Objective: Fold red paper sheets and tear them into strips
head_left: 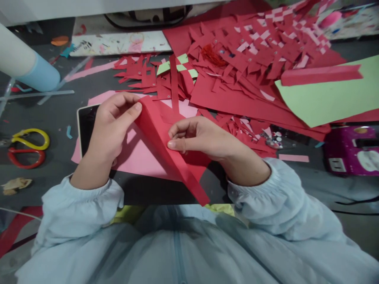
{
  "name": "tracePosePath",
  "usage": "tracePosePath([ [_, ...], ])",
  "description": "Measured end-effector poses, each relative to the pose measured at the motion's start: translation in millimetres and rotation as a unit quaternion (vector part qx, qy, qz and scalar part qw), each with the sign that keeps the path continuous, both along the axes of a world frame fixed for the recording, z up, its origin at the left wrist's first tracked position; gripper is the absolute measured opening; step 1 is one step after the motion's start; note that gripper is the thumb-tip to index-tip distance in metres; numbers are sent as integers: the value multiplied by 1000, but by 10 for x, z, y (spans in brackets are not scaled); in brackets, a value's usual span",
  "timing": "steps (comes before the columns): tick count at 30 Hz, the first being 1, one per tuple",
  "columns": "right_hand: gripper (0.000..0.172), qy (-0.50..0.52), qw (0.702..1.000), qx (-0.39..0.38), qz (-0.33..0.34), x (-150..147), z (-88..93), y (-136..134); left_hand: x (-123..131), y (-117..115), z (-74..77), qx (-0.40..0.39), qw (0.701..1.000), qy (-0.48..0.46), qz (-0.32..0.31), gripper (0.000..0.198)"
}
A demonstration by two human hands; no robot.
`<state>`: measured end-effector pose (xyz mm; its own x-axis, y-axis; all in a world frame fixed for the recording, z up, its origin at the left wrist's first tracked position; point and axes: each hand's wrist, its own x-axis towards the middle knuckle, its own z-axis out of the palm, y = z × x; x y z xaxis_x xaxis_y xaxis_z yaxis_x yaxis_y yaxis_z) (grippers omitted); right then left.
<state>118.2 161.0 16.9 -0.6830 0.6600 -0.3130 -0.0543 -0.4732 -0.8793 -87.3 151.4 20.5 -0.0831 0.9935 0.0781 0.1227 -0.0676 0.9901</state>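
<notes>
A folded sheet of red paper (177, 157) is held over a pink sheet (139, 156) near the front of the dark work surface. My left hand (111, 128) pinches the paper's upper corner between thumb and fingers. My right hand (201, 138) is closed on the fold at the middle of the sheet, thumb pressed onto it. A phone or tablet with a dark screen (85, 126) lies partly under my left hand and the pink sheet.
A big heap of red paper strips and woven red-and-white pieces (251, 55) fills the back right, with a light green sheet (331, 98). Yellow and red scissor handles (28, 148) lie at the left. A purple device (352, 152) sits at right, a white-and-blue roll (26, 65) at back left.
</notes>
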Motion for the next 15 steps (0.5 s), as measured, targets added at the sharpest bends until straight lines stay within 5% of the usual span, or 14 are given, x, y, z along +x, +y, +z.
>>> tracePosePath([
  [8,36,3,997,25,-71,-67,-52,-21,17,-16,4,50,988,120,82,20],
  [11,37,11,996,36,-84,-73,-85,-12,49,-71,71,-18,987,158,1,52],
  [15,34,21,997,30,-74,-75,-100,-12,124,-135,133,-107,976,149,-120,56],
])
